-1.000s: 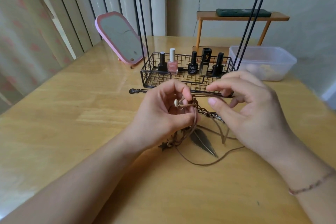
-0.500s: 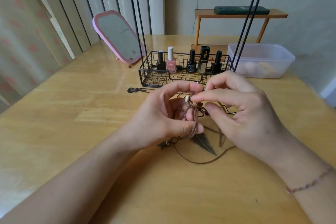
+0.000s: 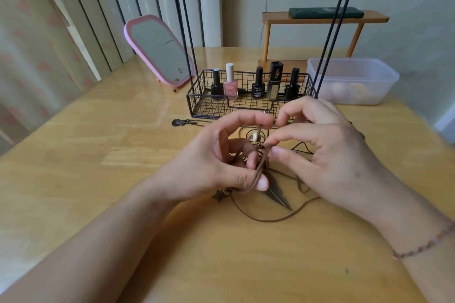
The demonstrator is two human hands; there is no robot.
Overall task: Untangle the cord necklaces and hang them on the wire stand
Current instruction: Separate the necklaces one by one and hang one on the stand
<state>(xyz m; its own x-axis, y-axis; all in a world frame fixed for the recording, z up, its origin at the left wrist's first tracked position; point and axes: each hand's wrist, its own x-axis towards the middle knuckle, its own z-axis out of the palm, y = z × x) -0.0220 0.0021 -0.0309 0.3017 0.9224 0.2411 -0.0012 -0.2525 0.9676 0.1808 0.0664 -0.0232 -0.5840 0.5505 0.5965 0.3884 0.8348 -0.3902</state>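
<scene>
Head view: 1 bundle of cords (image 3: 259, 174), above table (image 3: 98, 155), between 2 hands. Left hand (image 3: 214, 157) grips it, strands running near-to-far; right hand (image 3: 327, 152) pinches strand at knot. Wire stand (image 3: 330, 39) directly behind, equally near both.

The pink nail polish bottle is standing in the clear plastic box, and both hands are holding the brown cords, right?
Not quite. The head view shows the pink nail polish bottle standing in the black wire basket, not the clear plastic box. The left hand and right hand do hold the brown cords.
</scene>
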